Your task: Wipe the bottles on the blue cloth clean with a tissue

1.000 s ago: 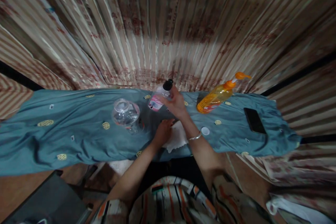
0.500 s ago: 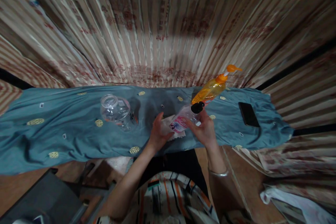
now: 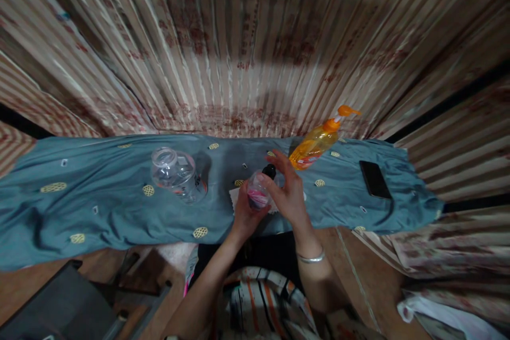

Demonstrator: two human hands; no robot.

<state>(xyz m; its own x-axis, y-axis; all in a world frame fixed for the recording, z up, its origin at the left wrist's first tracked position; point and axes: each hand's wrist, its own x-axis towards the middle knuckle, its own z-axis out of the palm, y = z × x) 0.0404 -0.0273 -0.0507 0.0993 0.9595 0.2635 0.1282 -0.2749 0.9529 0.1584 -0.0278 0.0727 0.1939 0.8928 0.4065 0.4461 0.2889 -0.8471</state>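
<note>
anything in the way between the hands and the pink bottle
Nothing visible. The left hand is around the bottle, and the right hand is right at it, thumb across its side. A white sheet shows beside the left hand; whether it reaches between hand and bottle is hidden.

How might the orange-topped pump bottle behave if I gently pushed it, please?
The pump bottle probably feels weighty, since orange liquid shows inside. Being tall, with a projecting pump head, it may tip if pushed near the top. The wrinkled cloth beneath might hinder smooth sliding.
</note>
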